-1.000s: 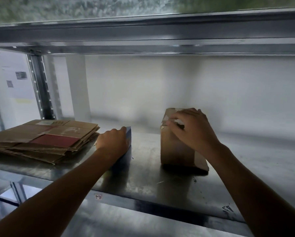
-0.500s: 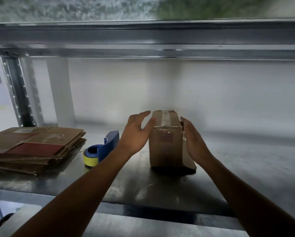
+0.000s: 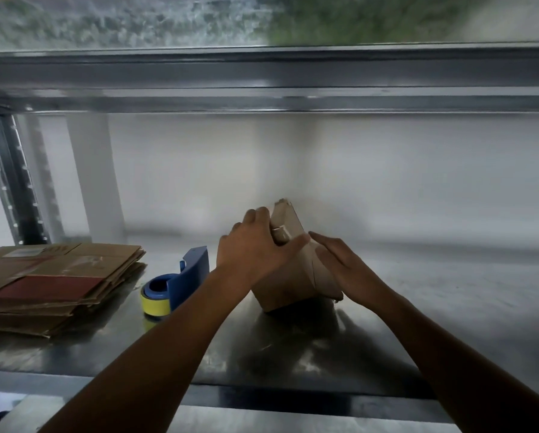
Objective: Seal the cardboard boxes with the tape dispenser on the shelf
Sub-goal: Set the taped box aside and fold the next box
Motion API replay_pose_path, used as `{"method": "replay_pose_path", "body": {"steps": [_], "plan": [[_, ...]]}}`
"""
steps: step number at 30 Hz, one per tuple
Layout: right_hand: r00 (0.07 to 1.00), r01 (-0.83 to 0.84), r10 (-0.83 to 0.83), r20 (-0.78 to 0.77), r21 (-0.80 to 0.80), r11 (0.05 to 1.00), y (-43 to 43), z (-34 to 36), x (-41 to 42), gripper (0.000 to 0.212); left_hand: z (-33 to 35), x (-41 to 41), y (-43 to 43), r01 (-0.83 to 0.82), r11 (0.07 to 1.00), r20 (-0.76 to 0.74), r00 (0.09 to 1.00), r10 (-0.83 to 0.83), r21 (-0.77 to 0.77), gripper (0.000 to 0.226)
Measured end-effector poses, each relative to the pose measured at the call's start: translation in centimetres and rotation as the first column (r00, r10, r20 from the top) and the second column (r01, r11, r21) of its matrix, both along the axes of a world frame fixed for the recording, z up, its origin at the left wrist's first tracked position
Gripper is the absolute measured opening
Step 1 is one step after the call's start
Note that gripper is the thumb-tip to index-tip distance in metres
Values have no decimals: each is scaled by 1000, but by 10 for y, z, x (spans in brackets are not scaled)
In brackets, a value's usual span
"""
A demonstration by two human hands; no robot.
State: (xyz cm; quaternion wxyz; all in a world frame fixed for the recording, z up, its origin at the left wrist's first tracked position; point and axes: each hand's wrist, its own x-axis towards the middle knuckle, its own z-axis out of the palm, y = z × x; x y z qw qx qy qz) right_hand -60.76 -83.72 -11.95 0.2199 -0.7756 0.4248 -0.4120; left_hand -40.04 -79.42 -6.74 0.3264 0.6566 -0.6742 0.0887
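The metal shelf [image 3: 418, 323] carries a stack of flattened cardboard [image 3: 59, 276] at 9 o'clock. The box [image 3: 293, 276] stands at centre, tilted on one edge. The tape dispenser [image 3: 180, 282] lies at its 9 o'clock, unheld. The left hand [image 3: 252, 254] grasps the box top. The right hand [image 3: 343, 264], fingers straight, presses its side. Step in hand: probably turning the box. Next: seat it flat, then take the dispenser.

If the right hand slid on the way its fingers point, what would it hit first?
Probably the thumb of the left hand, just ahead of the right hand on the cardboard box; depth is unclear.
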Motion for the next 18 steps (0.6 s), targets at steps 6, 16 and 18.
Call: {"method": "replay_pose_path", "body": {"steps": [6,16,18], "plan": [[980,141,-146,136,41,989,-4,6,2,39,-11,31,-15,71,997,-517,852,-82,-42,34],[965,27,-79,251,203,979,24,2,11,40,-53,37,-4,213,977,-916,387,-111,-28,39],[932,-15,-70,356,229,973,31,7,10,55,-50,27,1,251,968,-955,287,-74,0,34]]}}
